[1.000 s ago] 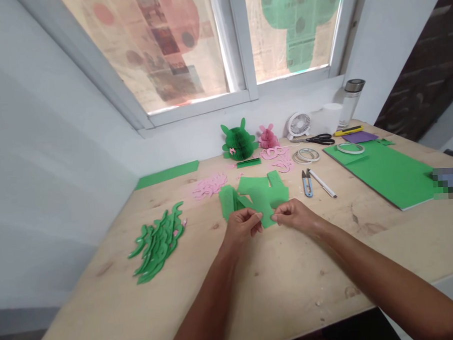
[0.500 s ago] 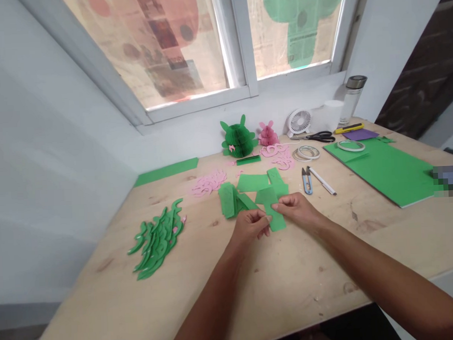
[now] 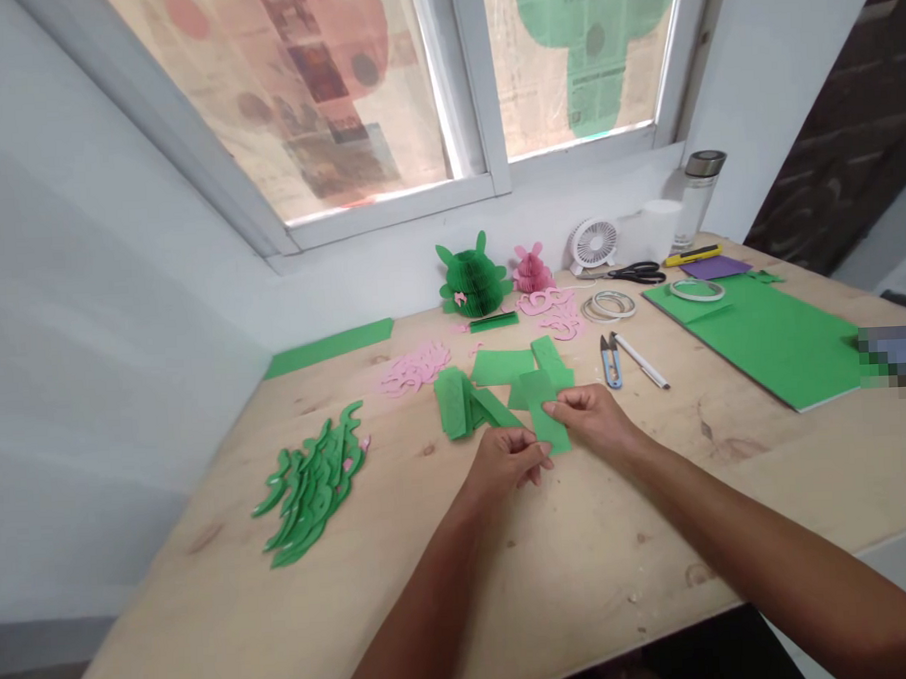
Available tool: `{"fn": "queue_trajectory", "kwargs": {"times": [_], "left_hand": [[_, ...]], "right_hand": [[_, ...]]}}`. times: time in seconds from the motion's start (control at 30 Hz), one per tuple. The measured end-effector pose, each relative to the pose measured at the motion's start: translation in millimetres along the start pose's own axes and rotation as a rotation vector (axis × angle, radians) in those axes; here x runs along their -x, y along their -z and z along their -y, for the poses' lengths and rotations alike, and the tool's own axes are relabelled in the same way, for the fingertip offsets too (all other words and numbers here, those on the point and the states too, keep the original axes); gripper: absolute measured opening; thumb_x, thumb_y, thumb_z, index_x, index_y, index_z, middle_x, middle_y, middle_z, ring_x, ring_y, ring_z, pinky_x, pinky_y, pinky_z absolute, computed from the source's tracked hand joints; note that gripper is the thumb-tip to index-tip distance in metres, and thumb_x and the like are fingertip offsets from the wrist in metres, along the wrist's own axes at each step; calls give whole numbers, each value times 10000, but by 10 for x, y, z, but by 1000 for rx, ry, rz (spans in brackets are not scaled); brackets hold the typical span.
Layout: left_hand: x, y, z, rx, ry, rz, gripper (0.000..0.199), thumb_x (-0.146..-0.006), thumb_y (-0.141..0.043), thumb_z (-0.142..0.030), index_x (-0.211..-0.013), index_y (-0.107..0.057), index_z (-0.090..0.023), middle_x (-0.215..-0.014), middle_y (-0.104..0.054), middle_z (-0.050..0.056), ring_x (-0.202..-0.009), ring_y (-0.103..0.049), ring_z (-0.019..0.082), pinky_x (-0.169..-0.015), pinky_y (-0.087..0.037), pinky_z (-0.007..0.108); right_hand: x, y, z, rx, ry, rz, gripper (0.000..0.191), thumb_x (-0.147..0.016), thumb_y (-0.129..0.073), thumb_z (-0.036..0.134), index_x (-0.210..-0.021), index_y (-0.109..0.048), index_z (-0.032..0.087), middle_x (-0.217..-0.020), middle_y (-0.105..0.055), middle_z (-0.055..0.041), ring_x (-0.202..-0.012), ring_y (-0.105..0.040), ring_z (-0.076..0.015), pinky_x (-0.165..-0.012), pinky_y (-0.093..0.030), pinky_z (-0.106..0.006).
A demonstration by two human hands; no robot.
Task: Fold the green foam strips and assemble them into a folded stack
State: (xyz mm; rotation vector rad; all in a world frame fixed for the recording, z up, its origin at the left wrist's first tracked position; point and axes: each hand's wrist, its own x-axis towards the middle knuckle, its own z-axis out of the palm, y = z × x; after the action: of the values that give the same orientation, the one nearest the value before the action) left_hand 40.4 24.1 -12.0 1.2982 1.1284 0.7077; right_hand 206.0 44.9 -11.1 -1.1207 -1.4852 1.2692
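Between my hands is a narrow green paper strip (image 3: 544, 406), held above the table. My right hand (image 3: 587, 414) pinches its right edge between thumb and fingers. At the strip's lower left corner, my left hand (image 3: 509, 457) has its thumb and fingers closed on the paper. Just behind lie a green paper rectangle (image 3: 503, 366) and other green pieces. Folded green strips (image 3: 454, 404) rest to the left of the held strip. Further left is a pile of curved green cutouts (image 3: 316, 491).
Blue snips (image 3: 611, 361) and a white pen (image 3: 641, 359) lie right of my hands. Green sheets (image 3: 760, 341) are at the right. Pink cutouts (image 3: 416, 369), tape rolls (image 3: 609, 307), black scissors (image 3: 636, 272), a fan (image 3: 594, 243) and a bottle (image 3: 698, 199) stand or lie farther back.
My left hand has shifted slightly down and right along the strip to its lower corner. My right hand keeps its pinch. The whole view has shifted slightly.
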Motion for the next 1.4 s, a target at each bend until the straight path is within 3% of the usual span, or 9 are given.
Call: {"fn": "queue_trajectory", "kwargs": {"times": [0.17, 0.37, 0.77, 1.13, 1.4], "left_hand": [[-6, 19, -5, 23, 3, -20, 257, -653, -656, -369, -542, -617, -140, -399, -547, -1, -307, -358, 42, -351, -244, 181], [-18, 5, 8, 49, 5, -14, 258, -642, -660, -379, -551, -613, -143, -469, -591, 19, -340, -431, 61, -351, -268, 183], [-20, -38, 16, 75, -20, -51, 213, -632, -671, -352, -602, -611, -149, -424, -551, -16, -316, -404, 56, -347, -269, 182], [-4, -37, -13, 87, -45, -102, 267, -650, -656, -394, -569, -626, -141, -420, -563, 1, -327, -406, 55, -360, -293, 185], [-66, -2, 42, 82, -38, -106, 300, -628, -667, -430, -565, -629, -139, -406, -554, 5, -320, -419, 63, -348, -297, 185]], "right_hand": [[9, -18, 7, -10, -22, 64, 463, -694, -613, 479, -499, -303, 196, -487, -216, 76, -463, -193, -60, -442, -132, -231], [4, -18, 20, -2, -28, 26, 464, -696, -604, 472, -487, -294, 198, -468, -208, 79, -451, -191, -59, -439, -135, -234], [-6, -7, 17, 13, -27, -41, 472, -691, -602, 499, -487, -300, 199, -478, -223, 71, -455, -209, -62, -435, -152, -233], [10, -13, 28, -17, -30, -3, 447, -698, -610, 465, -499, -313, 196, -483, -223, 76, -463, -199, -62, -442, -143, -230], [34, -41, 4, -14, -59, 78, 435, -623, -651, 535, -537, -422, 175, -508, -288, 68, -489, -244, -67, -460, -164, -222]]}}
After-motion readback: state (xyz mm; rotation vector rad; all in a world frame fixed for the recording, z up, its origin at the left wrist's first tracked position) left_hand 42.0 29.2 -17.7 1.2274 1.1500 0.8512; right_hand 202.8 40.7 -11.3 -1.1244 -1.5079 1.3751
